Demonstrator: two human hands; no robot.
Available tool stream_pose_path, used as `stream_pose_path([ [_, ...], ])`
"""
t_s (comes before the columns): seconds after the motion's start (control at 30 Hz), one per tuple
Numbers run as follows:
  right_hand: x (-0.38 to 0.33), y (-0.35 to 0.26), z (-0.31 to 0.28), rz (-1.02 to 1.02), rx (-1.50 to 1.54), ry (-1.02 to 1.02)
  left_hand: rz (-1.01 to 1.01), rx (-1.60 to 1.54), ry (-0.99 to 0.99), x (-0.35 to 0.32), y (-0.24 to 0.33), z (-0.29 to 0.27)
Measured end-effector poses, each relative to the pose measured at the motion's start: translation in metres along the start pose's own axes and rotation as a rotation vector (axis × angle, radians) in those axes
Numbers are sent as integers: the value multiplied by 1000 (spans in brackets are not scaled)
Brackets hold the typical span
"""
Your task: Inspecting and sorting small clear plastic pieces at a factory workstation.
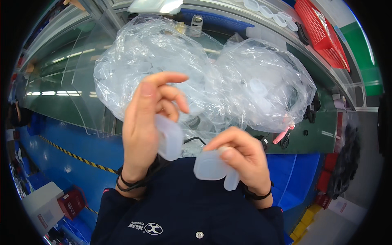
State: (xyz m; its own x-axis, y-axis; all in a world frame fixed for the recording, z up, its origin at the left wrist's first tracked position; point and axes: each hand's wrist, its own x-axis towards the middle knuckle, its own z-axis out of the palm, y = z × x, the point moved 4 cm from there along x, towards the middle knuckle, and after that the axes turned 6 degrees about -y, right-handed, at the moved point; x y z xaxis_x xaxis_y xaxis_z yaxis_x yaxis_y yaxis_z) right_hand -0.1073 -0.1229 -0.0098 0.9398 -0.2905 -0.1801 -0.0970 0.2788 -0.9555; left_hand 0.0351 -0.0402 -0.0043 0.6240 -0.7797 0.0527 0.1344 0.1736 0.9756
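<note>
My left hand (141, 122) is raised in front of the bags, its index finger stretched out and the others curled. A translucent, rounded plastic piece (171, 141) is held against its palm side. My right hand (248, 159) pinches another translucent plastic piece (209, 166), shallow with rounded corners, between thumb and fingers. A narrow rounded tab (231, 179) hangs beside it; whether the two are joined I cannot tell. The two pieces are apart. Beyond my hands lie a large clear plastic bag (134, 49) and a second one (265, 77), both holding many translucent parts.
A green-topped bench (310, 139) carries the bags. On its right lie a pink-handled tool (281, 135) and dark cables. A red basket (326, 41) and several clear parts stand along the back shelf. Blue bins (292, 175) are at lower right; cartons (43, 208) at lower left.
</note>
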Motion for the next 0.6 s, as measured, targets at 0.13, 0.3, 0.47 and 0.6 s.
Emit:
stream_pose_path([
  [0.13, 1, 8, 20, 10, -87, 29, 92, 223, -107, 3, 15, 21],
  [0.3, 0, -2, 10, -33, -48, 70, 5, 120, -177, -5, 15, 25],
  [0.47, -11, -21, 2, -95, -80, 56, -6, 109, -360, -25, 22, 8],
  [0.6, -10, -22, 0, -159, -174, 31, 85, 94, -361, -30, 21, 9],
])
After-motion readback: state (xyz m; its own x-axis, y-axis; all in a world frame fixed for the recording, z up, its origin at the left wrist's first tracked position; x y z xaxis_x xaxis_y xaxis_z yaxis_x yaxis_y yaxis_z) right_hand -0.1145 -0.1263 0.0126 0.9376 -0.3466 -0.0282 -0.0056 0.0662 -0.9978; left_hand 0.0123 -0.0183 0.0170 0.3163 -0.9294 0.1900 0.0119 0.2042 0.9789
